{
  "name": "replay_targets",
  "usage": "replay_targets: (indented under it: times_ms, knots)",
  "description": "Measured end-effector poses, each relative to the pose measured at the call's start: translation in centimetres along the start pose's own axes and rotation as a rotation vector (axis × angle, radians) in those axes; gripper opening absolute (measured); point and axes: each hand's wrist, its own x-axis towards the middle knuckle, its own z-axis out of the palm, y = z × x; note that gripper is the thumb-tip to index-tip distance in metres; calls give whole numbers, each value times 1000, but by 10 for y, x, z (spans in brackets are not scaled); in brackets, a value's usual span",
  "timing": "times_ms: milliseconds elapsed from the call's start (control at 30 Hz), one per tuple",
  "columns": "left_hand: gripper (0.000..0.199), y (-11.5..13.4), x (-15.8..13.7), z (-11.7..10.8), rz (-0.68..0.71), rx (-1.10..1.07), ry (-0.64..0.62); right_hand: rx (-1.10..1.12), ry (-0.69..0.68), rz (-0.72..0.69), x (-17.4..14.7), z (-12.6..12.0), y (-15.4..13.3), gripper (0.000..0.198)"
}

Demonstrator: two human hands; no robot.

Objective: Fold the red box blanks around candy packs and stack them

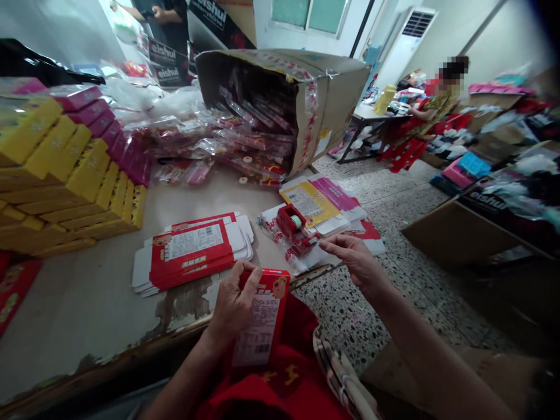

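Upright over my lap stands a red box (258, 326) with a printed white panel, and my left hand (234, 297) grips its upper left edge, thumb across the front. My right hand (350, 252) is at the table's edge, its thumb and fingertips pinched at the front of a red tape dispenser (290, 220). A small pale strip, apparently tape, shows at those fingertips. The dispenser holds a greenish roll and rests on flat packaging. Left of it lies a stack of flattened red and white boxes (192, 248).
Yellow boxes (70, 169) and magenta boxes (96, 119) are piled at the left. An open carton (328, 99) on its side spills wrapped packets (236, 140). Flat yellow cartons (306, 201) lie behind the dispenser. Two other people are in the background.
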Motion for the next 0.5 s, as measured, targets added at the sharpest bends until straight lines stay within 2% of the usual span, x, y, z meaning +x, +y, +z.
replay_targets:
  times_ms: [133, 267, 400, 500]
  knots:
    - [29, -7, 8, 5, -14, -4, -6, 79, -44, 123, -8, 1, 22, 49]
    - [27, -8, 10, 11, -11, -17, -22, 56, -31, 72, 7, 7, 35, 54]
    - [27, -5, 13, 16, -23, -64, -71, -61, 2, -25, 21, -3, 41, 42]
    - [27, -5, 16, 20, -21, -123, -113, -162, 9, -63, 11, -20, 38, 28]
